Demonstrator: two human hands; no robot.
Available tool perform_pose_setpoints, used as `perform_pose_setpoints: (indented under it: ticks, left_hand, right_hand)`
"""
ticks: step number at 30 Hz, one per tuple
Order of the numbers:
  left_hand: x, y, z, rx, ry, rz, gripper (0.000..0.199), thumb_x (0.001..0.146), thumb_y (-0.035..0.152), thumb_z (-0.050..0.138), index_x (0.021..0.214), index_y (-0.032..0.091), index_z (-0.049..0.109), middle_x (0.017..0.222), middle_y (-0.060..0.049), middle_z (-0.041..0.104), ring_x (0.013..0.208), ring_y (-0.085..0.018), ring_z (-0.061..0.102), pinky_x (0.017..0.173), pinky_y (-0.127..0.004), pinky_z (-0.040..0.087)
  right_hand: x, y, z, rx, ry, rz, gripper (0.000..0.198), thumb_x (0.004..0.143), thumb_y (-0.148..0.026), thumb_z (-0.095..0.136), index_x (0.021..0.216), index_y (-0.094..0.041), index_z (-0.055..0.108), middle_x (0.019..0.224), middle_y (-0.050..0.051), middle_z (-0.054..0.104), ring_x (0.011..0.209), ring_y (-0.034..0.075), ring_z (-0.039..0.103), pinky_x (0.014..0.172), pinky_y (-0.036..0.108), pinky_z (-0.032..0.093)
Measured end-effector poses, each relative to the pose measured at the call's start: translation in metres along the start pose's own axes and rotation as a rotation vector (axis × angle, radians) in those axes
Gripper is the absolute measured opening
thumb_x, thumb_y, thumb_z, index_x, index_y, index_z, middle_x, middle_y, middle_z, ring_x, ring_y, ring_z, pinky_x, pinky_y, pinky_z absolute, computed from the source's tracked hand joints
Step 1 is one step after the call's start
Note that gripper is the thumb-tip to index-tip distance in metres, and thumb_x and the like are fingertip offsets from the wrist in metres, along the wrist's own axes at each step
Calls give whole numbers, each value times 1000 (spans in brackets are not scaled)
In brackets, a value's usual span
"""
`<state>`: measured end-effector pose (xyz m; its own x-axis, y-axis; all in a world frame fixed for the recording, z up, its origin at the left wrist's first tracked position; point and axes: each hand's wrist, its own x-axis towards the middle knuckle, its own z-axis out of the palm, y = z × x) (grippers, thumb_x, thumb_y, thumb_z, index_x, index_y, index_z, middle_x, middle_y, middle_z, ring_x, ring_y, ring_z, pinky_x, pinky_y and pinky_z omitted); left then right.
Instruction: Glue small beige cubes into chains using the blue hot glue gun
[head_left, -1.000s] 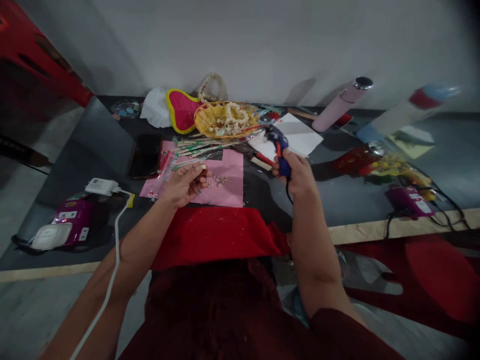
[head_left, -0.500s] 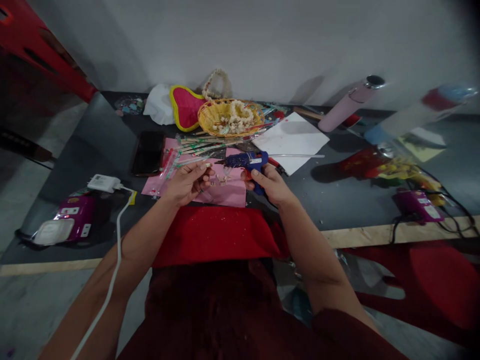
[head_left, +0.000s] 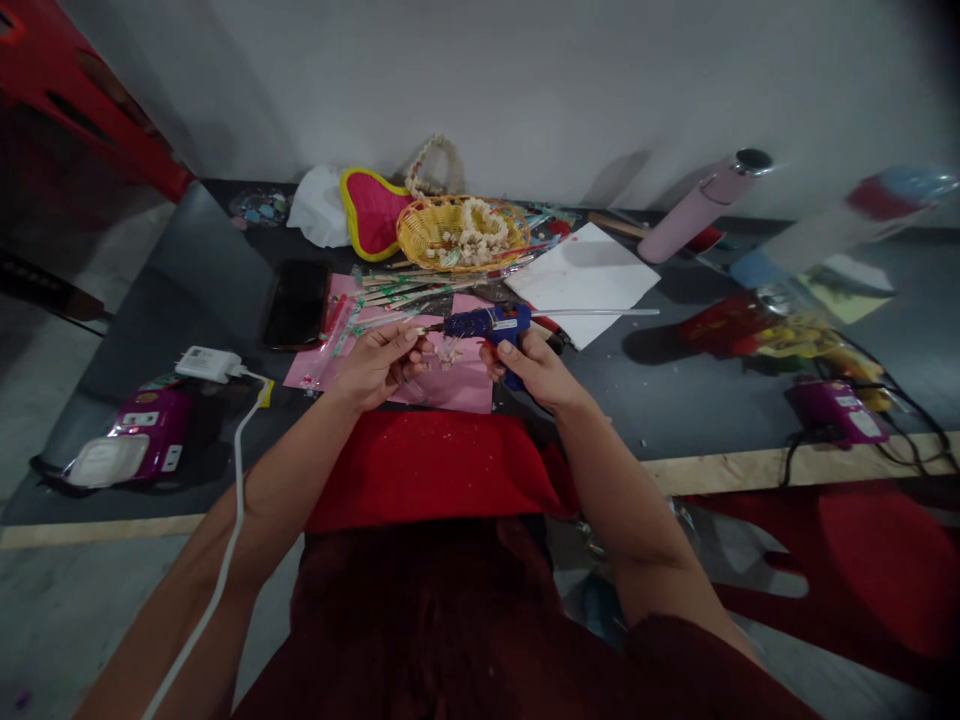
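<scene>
Glue gun [head_left: 484, 322] is partly hidden by right hand [head_left: 546, 372].

The worktop [head_left: 634, 400] offers passage between the right forearm [head_left: 619, 470] and the red can [head_left: 720, 322], though the jutting glue stick [head_left: 596, 313], wicker basket [head_left: 417, 240] and pink flask [head_left: 690, 217] stand in the way farther back.

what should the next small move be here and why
Probably a light squeeze on the blue glue gun, keeping the left hand steady. The right hand grips the blue glue gun, and its nozzle points at the small pale piece pinched in the left hand; whether they touch is too small to tell.
</scene>
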<state>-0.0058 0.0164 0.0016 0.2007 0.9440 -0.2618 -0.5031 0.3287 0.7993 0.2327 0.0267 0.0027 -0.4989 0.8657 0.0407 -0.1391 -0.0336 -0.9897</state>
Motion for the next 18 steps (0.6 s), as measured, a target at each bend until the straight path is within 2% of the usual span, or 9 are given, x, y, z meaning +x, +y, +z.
perform_pose_setpoints:
  ticks: [4,18]
  left_hand:
    - [0,0,1,11,10,-4,24,69,26,83,82,12,69,72,-1,69,53,-4,57,51,-15,55]
    - [0,-1,-2,0,0,10,25,69,27,83,84,12,69,74,-2,70,54,-4,57,51,-15,55]
  right_hand:
    - [0,0,0,-9,-13,-9,41,83,-57,64,96,-24,43,78,-3,52,61,9,44,58,27,42]
    - [0,1,-1,-15,-18,-16,39,85,-56,62,97,-24,42,77,-3,52,62,9,44,59,27,42]
